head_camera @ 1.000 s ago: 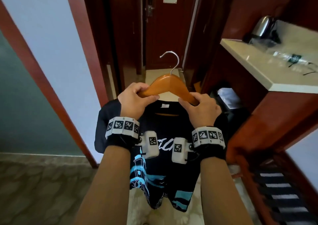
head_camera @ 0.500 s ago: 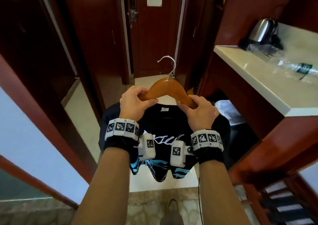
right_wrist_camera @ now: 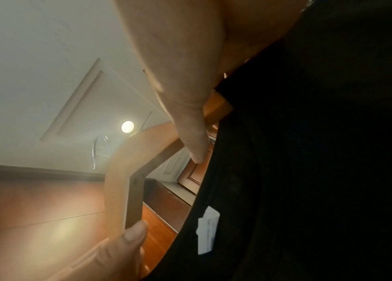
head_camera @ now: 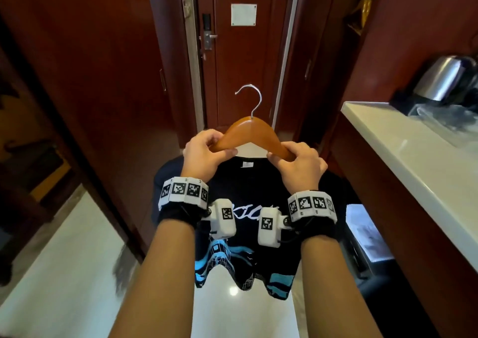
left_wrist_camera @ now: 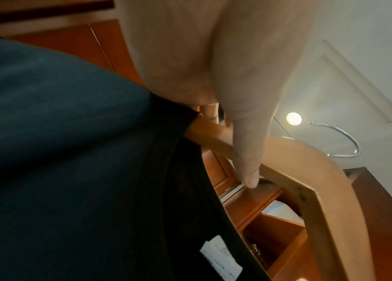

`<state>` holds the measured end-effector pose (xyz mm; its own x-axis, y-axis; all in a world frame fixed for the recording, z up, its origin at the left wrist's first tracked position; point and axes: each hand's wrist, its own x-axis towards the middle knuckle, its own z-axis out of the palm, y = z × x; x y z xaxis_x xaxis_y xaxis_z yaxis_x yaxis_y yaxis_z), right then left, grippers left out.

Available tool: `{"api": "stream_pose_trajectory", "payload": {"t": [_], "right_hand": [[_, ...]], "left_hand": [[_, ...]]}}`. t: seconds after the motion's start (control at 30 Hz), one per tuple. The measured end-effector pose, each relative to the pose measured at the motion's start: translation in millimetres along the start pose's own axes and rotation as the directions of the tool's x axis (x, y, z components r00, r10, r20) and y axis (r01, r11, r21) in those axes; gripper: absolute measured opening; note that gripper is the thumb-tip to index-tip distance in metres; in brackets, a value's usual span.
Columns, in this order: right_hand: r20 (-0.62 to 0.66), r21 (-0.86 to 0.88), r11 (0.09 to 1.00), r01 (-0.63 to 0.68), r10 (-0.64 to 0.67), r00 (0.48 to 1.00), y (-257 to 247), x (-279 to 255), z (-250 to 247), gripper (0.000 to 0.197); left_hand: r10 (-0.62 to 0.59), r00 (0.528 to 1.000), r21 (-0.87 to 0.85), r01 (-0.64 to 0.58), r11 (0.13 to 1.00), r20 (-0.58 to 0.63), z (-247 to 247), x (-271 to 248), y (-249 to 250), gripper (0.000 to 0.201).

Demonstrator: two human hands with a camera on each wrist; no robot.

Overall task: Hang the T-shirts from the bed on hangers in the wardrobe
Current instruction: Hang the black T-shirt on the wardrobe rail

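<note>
Person in a narrow entry passage, both arms raised forward. The left hand (head_camera: 204,154) grips the left arm of a wooden hanger (head_camera: 252,133), fingers curled over the top edge and thumb pressed beneath. The right hand (head_camera: 301,163) grips the right arm of the hanger in the same way, fingers wrapped over the wood, thumb underneath. The hanger is held level and upright in the air between the two hands, its metal hook (head_camera: 252,99) pointing up and curving to the left. A black T-shirt (head_camera: 248,182) with a blue-and-white print hangs from the hanger, shoulders draped over the hanger's ends, a white neck label (head_camera: 247,165) showing at the collar and the hem hanging free above the pale floor (head_camera: 64,273).

Background: a dark red-brown door (head_camera: 240,61) with a metal handle (head_camera: 208,40) and a white notice plate (head_camera: 243,15) stands straight ahead. At the person's right, a pale countertop (head_camera: 403,161) carries a steel kettle (head_camera: 445,79) near its far edge. The wrist views show a round ceiling light (left_wrist_camera: 293,118).
</note>
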<state>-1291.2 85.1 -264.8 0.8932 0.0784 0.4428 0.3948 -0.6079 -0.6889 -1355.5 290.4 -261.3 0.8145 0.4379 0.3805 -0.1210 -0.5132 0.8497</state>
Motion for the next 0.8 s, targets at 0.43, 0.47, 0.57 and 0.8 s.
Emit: {"api": "stream_pose_trajectory", "payload": {"t": [0.43, 0.47, 0.57, 0.8], "right_hand": [[-0.049, -0.064, 0.997, -0.049, 0.046, 0.998, 70.7, 240.8, 104.0, 0.011], [-0.055, -0.071, 0.996, -0.054, 0.05, 0.997, 71.9, 262.8, 112.1, 0.011], [-0.082, -0.081, 0.994, -0.071, 0.064, 0.995, 74.8, 326.9, 134.8, 0.016], [-0.161, -0.116, 0.987, -0.11, 0.09, 0.983, 93.6, 444.1, 180.1, 0.014]], "left_hand": [[0.034, 0.997, -0.083, -0.028, 0.996, 0.076, 120.9, 256.4, -77.1, 0.032], [0.042, 0.995, -0.09, -0.033, 0.995, 0.094, 128.1, 282.7, -82.3, 0.032], [0.068, 0.988, -0.084, -0.056, 0.995, 0.14, 146.5, 360.2, -93.7, 0.032], [0.146, 0.978, 0.003, -0.149, 0.989, 0.148, 192.8, 501.9, -118.8, 0.03]]}}
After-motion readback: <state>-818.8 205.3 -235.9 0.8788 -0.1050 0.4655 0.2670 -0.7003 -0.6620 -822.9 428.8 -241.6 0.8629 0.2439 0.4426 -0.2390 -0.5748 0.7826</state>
